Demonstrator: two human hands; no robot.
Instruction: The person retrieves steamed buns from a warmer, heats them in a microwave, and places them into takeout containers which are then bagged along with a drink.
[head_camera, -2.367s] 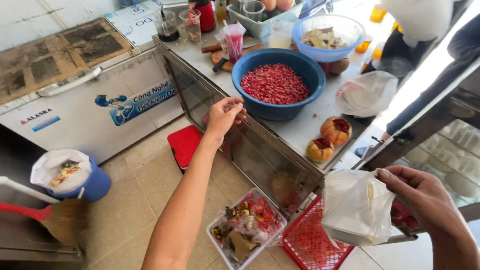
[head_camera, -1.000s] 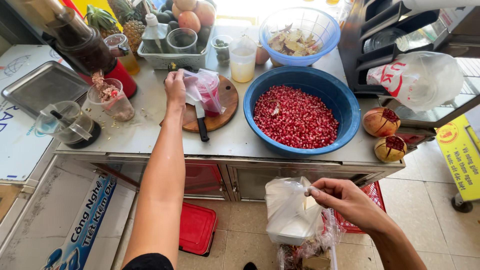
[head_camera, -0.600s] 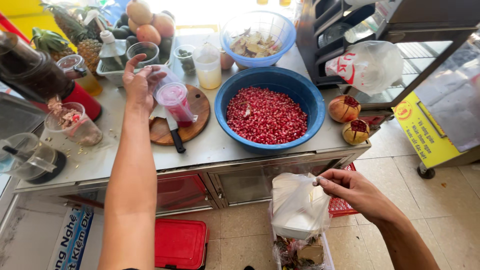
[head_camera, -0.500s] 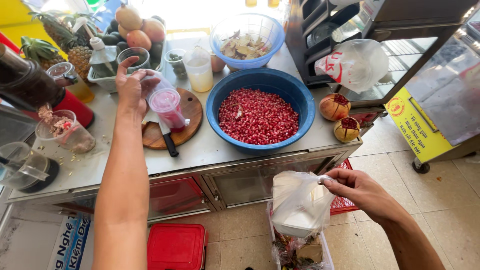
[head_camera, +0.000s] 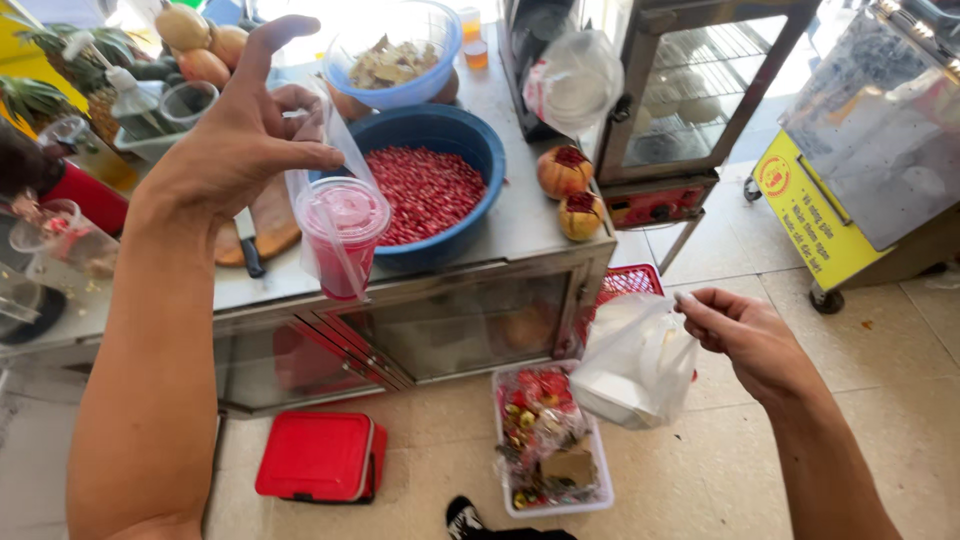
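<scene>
Juice cup (head_camera: 343, 236) in its thin clear carrier bag (head_camera: 325, 160) now hangs from my left hand (head_camera: 232, 140) in the upper left of the frame, clear of the steel counter (head_camera: 520, 225). Half a second ago that same cup stood on the round wooden board (head_camera: 272, 220) beside the knife (head_camera: 247, 243); now the board is bare behind it, so the lift is done and the drink is in the air, lidded, pink, upright. My left thumb and forefinger are pinched together on the bag's top, the other fingers spread loose above.

My right hand (head_camera: 745, 335), at the right centre of the frame, is closed on the neck of a white plastic bag (head_camera: 635, 362) with something pale and flat inside; it hangs as it did before, above the white tray of scraps (head_camera: 548, 440) on the floor at lower centre.

Behind the cup, the big blue bowl of pomegranate seeds (head_camera: 430, 185) sits at upper centre, with two cut pomegranates (head_camera: 572, 190) just right of it. A red box (head_camera: 318, 457) lies on the tiles at lower left.
</scene>
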